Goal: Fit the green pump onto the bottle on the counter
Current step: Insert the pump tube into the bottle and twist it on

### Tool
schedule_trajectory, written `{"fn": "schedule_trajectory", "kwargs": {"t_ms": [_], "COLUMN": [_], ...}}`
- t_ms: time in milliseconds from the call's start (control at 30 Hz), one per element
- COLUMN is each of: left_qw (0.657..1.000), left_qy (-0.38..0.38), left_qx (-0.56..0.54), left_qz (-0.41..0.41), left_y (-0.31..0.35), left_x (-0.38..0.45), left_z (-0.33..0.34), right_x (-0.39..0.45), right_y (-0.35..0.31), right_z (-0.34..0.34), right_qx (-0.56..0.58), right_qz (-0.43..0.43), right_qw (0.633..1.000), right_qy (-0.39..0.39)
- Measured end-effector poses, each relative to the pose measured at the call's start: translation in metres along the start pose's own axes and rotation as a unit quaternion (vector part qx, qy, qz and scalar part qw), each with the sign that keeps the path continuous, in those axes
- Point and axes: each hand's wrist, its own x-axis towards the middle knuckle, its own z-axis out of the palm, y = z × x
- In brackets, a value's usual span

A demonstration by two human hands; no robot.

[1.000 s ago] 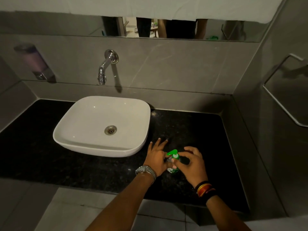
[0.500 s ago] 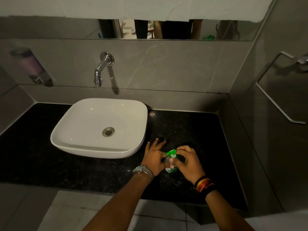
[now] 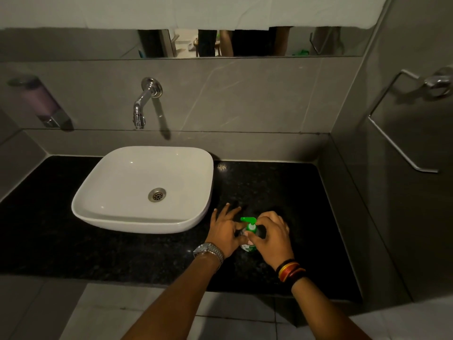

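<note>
A small bottle (image 3: 249, 247) with a green and white label stands on the black counter (image 3: 282, 192), right of the basin. The green pump (image 3: 250, 223) sits on top of it, nozzle pointing left. My left hand (image 3: 224, 231) holds the bottle from the left, thumb and forefinger on it, the other fingers spread. My right hand (image 3: 270, 235) closes around the pump's collar from the right. Most of the bottle is hidden between the two hands.
A white basin (image 3: 144, 187) stands on the counter at the left, under a wall tap (image 3: 143, 101). A soap dispenser (image 3: 43, 103) hangs on the left wall. A metal towel rail (image 3: 402, 123) is on the right wall. The counter's front edge lies just below my wrists.
Both hands stay on the bottle and pump. My right hand has shifted its grip around the pump collar, and the nozzle now points more to the left.
</note>
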Motion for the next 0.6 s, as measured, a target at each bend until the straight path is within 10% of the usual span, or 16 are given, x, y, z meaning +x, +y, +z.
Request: {"fn": "schedule_trajectory", "kwargs": {"t_ms": [600], "left_qw": [1.000], "left_qy": [0.007], "left_qx": [0.013], "left_qz": [0.013], "left_y": [0.000], "left_x": [-0.001], "left_z": [0.001], "right_x": [0.000], "right_y": [0.000], "right_z": [-0.007], "right_qx": [0.032], "right_qz": [0.021], "right_qw": [0.999], "right_qy": [0.005]}}
